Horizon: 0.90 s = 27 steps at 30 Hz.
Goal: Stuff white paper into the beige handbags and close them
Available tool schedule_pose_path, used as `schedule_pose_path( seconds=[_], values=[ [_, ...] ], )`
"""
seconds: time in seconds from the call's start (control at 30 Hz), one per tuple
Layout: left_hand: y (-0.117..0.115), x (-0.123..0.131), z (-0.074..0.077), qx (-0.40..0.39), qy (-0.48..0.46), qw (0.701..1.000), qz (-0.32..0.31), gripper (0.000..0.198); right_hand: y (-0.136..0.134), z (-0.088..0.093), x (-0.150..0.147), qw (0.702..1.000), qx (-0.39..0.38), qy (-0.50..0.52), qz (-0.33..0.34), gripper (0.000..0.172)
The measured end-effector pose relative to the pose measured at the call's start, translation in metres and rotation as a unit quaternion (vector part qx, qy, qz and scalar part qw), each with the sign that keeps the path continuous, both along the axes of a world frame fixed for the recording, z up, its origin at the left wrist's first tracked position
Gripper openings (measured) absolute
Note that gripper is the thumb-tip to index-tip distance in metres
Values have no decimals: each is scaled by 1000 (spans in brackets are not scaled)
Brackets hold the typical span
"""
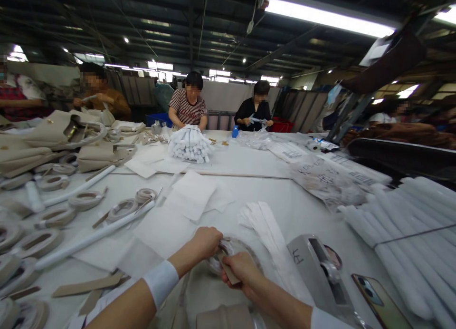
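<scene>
My right hand (242, 268) pinches the end of a flat beige strap (230, 271) between thumb and fingers. Just beyond it, my left hand (207, 242) is closed at the strap's other visible part, its fingertips partly hidden. Behind and under both hands lies a coil wrapped in clear, shiny film (245, 246). A beige rolled piece (224, 317) sits at the near edge, below my hands. White strips (267, 229) are fanned out right of the coil, and a grey tape dispenser (317, 267) stands beside them.
Coiled beige straps (85, 200) and beige bags (96, 155) cover the left side. White paper sheets (194, 193) lie ahead, with a bundle of white rolls (190, 143) farther back. At right are a phone (379, 300) and tied white padded tubes (402, 243). Several co-workers sit beyond.
</scene>
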State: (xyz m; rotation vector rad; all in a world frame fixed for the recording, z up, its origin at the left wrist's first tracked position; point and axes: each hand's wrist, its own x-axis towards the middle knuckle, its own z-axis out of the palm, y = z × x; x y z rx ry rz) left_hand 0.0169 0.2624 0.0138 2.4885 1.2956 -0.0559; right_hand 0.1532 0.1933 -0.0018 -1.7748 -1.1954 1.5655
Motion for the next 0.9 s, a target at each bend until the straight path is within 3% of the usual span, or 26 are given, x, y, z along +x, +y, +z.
schedule_pose_path(
  seconds=[0.2,0.33,0.43,0.5,0.63,0.8,0.9],
  values=[
    [-11,-11,-32,-41,-82,995,28,28,19,-10,-10,996,-1,-84,15,19],
    [-26,-25,-48,-51,-149,983,91,50,20,-3,18,984,41,-164,64,39],
    [-31,-30,-57,-62,-194,971,126,52,16,1,42,961,121,-232,92,31],
    [-29,-30,-60,-69,-220,962,143,46,12,-2,48,932,193,-275,135,20],
    [-19,-27,-60,-80,-265,947,161,43,9,-17,39,860,273,-393,179,22],
    [-12,-26,-53,-89,-282,941,166,36,19,-33,21,849,251,-439,150,25],
    [-15,-23,-53,-87,-261,942,194,38,24,-34,20,845,256,-442,160,23]
  ],
)
